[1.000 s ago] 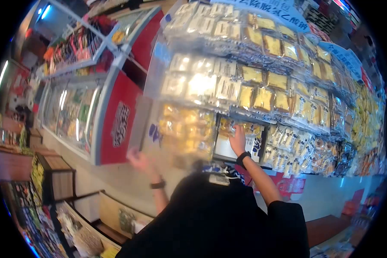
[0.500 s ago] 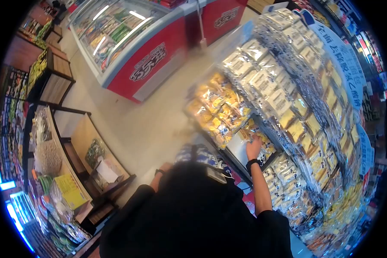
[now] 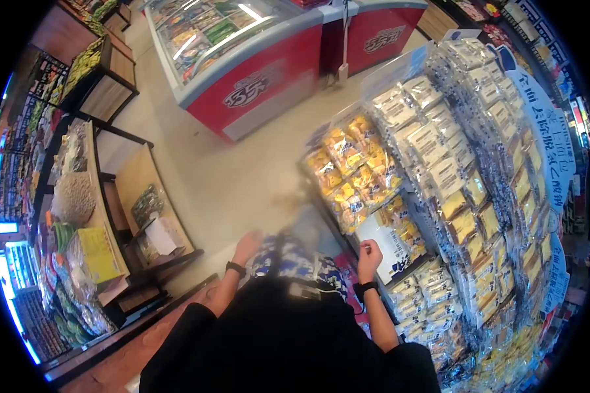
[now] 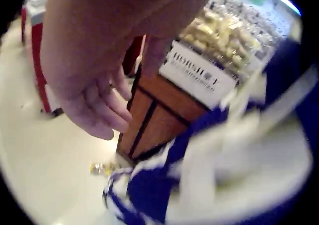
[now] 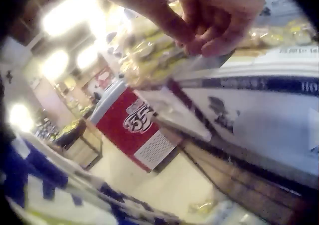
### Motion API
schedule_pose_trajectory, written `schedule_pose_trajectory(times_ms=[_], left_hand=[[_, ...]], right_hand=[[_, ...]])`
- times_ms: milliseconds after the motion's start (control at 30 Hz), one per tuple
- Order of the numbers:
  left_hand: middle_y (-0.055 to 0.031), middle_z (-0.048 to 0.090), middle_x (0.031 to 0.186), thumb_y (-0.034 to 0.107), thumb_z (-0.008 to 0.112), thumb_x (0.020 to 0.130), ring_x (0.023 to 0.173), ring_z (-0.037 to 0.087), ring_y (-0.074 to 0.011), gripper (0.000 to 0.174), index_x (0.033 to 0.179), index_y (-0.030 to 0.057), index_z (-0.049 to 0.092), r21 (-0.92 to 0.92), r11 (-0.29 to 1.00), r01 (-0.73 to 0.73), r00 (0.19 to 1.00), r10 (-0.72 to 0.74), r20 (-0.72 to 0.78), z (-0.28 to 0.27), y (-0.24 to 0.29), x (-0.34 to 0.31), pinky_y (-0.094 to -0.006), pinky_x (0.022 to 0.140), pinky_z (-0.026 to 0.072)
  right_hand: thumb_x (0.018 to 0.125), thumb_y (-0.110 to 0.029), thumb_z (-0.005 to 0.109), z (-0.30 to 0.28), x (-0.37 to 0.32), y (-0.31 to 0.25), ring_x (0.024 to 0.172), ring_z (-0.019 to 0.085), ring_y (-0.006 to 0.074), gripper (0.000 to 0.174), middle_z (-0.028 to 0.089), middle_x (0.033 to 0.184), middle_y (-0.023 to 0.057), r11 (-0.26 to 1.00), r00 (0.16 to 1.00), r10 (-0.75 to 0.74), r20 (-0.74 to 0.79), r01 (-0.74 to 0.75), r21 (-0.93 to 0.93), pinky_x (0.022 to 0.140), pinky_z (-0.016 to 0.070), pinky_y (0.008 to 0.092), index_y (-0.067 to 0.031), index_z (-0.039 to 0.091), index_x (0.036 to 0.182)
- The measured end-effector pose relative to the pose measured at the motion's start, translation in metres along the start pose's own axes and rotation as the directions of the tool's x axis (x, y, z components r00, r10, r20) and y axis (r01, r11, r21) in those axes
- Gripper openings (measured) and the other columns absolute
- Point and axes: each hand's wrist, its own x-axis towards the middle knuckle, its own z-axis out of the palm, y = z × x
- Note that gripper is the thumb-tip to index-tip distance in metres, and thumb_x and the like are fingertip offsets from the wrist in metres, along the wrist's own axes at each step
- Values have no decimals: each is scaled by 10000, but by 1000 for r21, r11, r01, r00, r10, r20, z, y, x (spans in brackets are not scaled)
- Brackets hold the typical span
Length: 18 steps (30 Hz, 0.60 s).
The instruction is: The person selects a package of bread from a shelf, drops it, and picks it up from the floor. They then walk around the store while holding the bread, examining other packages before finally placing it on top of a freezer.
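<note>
My right hand [image 3: 370,257] is held at the near edge of the bread display, beside a partly bare white tray [image 3: 377,239]. Its fingers curl loosely with the tips close together, and nothing shows between them in the right wrist view. Small yellow snack packets [image 3: 403,226] lie at the tray's far side, and more yellow-wrapped packets [image 3: 360,157] fill the section to its left. My left hand [image 3: 248,247] hangs low beside the blue-and-white patterned clothing [image 3: 265,259], away from the display. Its fingers [image 4: 102,110] droop, relaxed, and it holds nothing.
Rows of bagged bread [image 3: 432,144] rise on the right. A red-sided freezer [image 3: 262,92] stands ahead across the pale floor [image 3: 210,170]. Wooden shelving [image 3: 137,190] with goods runs along the left. A small yellow packet [image 4: 102,168] lies on the floor by the wooden stand [image 4: 159,115].
The head view has swung left. My right hand has drawn back from the packets in the tray to its near edge. My left hand has lowered to beside the body.
</note>
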Motion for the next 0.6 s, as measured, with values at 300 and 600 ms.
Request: schedule_pose_trajectory(times_ms=[300,600], left_hand=[[-122,594,1282,285,499,1009,1174,554,-252,371,1261,25,578,-540,825,-166,407,557,724,31,191,-107,-352,1018,414],[-202,551,1264,188,428,1012,1174,518,-339,289,1145,-25,572,-630,728,-271,574,648,501,19,115,-146,-405,1030,385]], right_hand=[[816,-25,582,63,-38,41,603,579,200,57,591,690,104,970,911,-192,365,231,-68,582,454,312,-33,638,822],[812,-165,610,139,-49,75,740,683,305,133,675,752,160,918,800,-70,597,285,-275,655,512,399,-72,683,873]])
